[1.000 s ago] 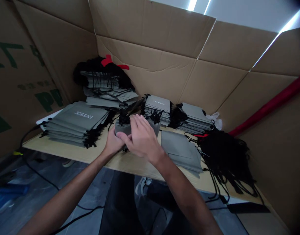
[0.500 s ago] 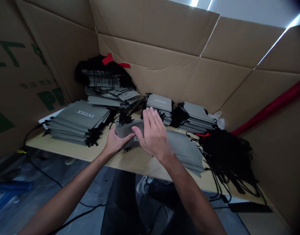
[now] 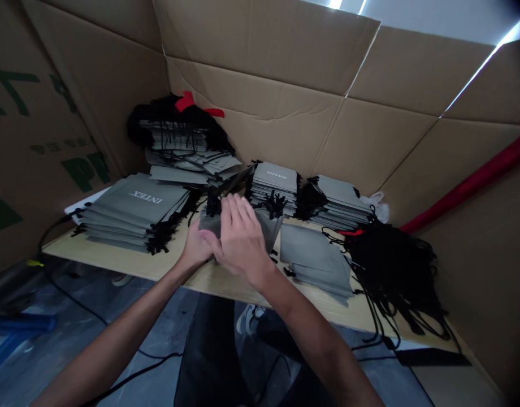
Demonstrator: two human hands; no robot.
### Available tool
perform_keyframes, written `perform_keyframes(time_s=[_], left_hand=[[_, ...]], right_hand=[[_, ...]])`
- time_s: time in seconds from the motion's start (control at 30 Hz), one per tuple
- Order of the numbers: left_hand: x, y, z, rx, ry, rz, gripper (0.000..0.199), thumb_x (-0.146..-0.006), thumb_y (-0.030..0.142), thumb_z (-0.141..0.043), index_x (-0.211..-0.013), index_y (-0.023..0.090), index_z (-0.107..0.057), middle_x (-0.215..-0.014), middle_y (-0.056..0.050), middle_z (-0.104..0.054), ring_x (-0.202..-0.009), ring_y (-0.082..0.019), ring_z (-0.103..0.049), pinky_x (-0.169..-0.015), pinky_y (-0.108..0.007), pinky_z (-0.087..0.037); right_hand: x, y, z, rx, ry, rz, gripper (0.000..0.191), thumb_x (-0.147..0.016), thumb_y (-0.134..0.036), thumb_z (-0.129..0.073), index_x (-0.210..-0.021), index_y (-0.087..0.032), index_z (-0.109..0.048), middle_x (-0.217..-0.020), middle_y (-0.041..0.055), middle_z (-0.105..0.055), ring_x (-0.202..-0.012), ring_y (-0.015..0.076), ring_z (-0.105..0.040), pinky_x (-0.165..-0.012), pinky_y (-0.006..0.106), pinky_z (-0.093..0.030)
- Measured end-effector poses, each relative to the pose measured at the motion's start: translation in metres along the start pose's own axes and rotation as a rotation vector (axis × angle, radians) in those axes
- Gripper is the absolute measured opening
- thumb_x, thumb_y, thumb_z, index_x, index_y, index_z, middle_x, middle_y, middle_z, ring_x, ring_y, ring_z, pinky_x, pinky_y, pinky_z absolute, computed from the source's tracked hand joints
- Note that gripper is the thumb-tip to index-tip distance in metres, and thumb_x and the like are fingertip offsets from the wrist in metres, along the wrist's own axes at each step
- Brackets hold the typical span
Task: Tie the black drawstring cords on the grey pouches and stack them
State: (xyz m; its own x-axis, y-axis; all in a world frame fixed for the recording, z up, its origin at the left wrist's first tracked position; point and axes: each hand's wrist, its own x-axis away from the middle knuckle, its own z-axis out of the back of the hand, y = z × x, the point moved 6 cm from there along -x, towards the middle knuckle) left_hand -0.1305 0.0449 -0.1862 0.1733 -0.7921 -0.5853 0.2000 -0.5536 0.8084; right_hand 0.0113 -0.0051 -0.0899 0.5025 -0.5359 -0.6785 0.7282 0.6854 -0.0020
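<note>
A bundle of grey pouches (image 3: pixel 268 229) with black cord ends is between my hands above the middle of the table. My left hand (image 3: pixel 197 244) grips the bundle's left end. My right hand (image 3: pixel 241 232) lies across its top, fingers stretched forward and side by side, thumb near the left hand. The right hand hides much of the bundle. Just right of it lie flat grey pieces (image 3: pixel 315 257) on the table.
A pouch stack marked INTEX (image 3: pixel 137 206) sits at the left, with a taller pile (image 3: pixel 181 141) behind it. Two stacks (image 3: pixel 274 181) (image 3: pixel 340 200) stand at the back. Black cords (image 3: pixel 395 277) lie right. Cardboard walls (image 3: pixel 260 85) enclose the table (image 3: pixel 226 282).
My right hand has moved left over the bundle, towards my left hand. More of the bundle's right end and its black cord ends now show.
</note>
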Motion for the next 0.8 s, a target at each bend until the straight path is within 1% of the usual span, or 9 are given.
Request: perform_keyframes(time_s=[0.13,0.27,0.37,0.47,0.53,0.57,0.63,0.7,0.8], left_hand=[[-0.002,0.008,0.002,-0.029,0.020,-0.015,0.057,-0.086,0.057,-0.089,-0.122,0.015,-0.073,-0.120,-0.013,-0.080,-0.107,-0.028,-0.078,-0.101,-0.047,-0.066],[-0.009,0.024,0.003,-0.058,0.069,-0.022,0.072,-0.071,0.059,-0.094,-0.124,0.018,-0.071,-0.125,-0.013,-0.079,-0.115,-0.033,-0.077,-0.109,-0.046,-0.064],[-0.012,0.034,0.003,-0.097,0.092,-0.008,0.072,-0.067,0.062,-0.096,-0.118,0.018,-0.070,-0.116,-0.011,-0.079,-0.107,-0.032,-0.077,-0.104,-0.046,-0.065],[-0.012,0.039,0.005,-0.150,0.108,0.022,0.066,-0.067,0.060,-0.098,-0.109,0.018,-0.069,-0.103,-0.008,-0.078,-0.095,-0.028,-0.075,-0.095,-0.043,-0.066],[-0.011,0.040,0.006,-0.180,0.113,0.039,0.063,-0.067,0.057,-0.100,-0.105,0.019,-0.068,-0.101,-0.008,-0.077,-0.094,-0.028,-0.074,-0.095,-0.042,-0.065],[-0.010,0.041,0.007,-0.189,0.113,0.046,0.062,-0.067,0.056,-0.100,-0.104,0.019,-0.068,-0.101,-0.008,-0.077,-0.096,-0.028,-0.074,-0.096,-0.042,-0.065],[-0.009,0.042,0.008,-0.195,0.105,0.060,0.062,-0.067,0.057,-0.100,-0.104,0.020,-0.067,-0.102,-0.008,-0.076,-0.099,-0.029,-0.075,-0.097,-0.043,-0.065],[-0.008,0.041,0.008,-0.186,0.093,0.075,0.063,-0.066,0.058,-0.099,-0.105,0.020,-0.067,-0.102,-0.008,-0.076,-0.099,-0.030,-0.075,-0.096,-0.044,-0.065],[-0.008,0.039,0.006,-0.166,0.089,0.091,0.065,-0.065,0.059,-0.100,-0.104,0.021,-0.067,-0.102,-0.009,-0.076,-0.100,-0.031,-0.076,-0.098,-0.046,-0.066]], right_hand=[[-0.002,0.000,-0.006,0.010,-0.066,0.033,0.077,-0.115,-0.061,-0.047,-0.152,0.006,-0.060,-0.144,0.0294,-0.072,-0.136,0.0382,-0.066,-0.138,0.055,-0.038],[-0.006,-0.002,-0.002,0.010,-0.079,0.041,0.077,-0.116,-0.057,-0.047,-0.152,0.009,-0.058,-0.145,0.0303,-0.070,-0.140,0.0393,-0.062,-0.140,0.053,-0.034],[-0.002,0.001,0.012,-0.108,-0.049,0.054,0.066,-0.118,-0.049,-0.042,-0.159,0.001,-0.056,-0.157,0.0245,-0.066,-0.152,0.0338,-0.056,-0.142,0.048,-0.032],[0.015,0.034,0.038,-0.341,0.256,-0.102,0.053,-0.116,-0.044,-0.039,-0.154,-0.015,-0.064,-0.157,0.0168,-0.068,-0.154,0.0315,-0.056,-0.137,0.052,-0.038],[0.040,0.085,0.047,-0.536,0.583,-0.447,0.056,-0.112,-0.053,-0.042,-0.147,-0.016,-0.065,-0.149,0.0203,-0.068,-0.146,0.0357,-0.061,-0.132,0.058,-0.042],[0.052,0.110,0.042,-0.655,0.679,-0.612,0.061,-0.110,-0.060,-0.044,-0.149,-0.017,-0.062,-0.151,0.0201,-0.066,-0.145,0.0355,-0.061,-0.130,0.058,-0.043],[0.060,0.145,0.025,-0.745,0.639,-0.701,0.073,-0.111,-0.066,-0.027,-0.154,-0.015,-0.055,-0.151,0.0230,-0.065,-0.138,0.0358,-0.066,-0.118,0.061,-0.052],[0.058,0.165,0.005,-0.820,0.534,-0.690,0.084,-0.112,-0.071,-0.011,-0.148,-0.015,-0.062,-0.142,0.0215,-0.073,-0.128,0.0335,-0.074,-0.106,0.056,-0.061],[0.046,0.166,-0.025,-0.871,0.384,-0.564,0.095,-0.112,-0.076,-0.005,-0.137,-0.014,-0.073,-0.120,0.0175,-0.083,-0.111,0.0303,-0.081,-0.093,0.048,-0.065]])
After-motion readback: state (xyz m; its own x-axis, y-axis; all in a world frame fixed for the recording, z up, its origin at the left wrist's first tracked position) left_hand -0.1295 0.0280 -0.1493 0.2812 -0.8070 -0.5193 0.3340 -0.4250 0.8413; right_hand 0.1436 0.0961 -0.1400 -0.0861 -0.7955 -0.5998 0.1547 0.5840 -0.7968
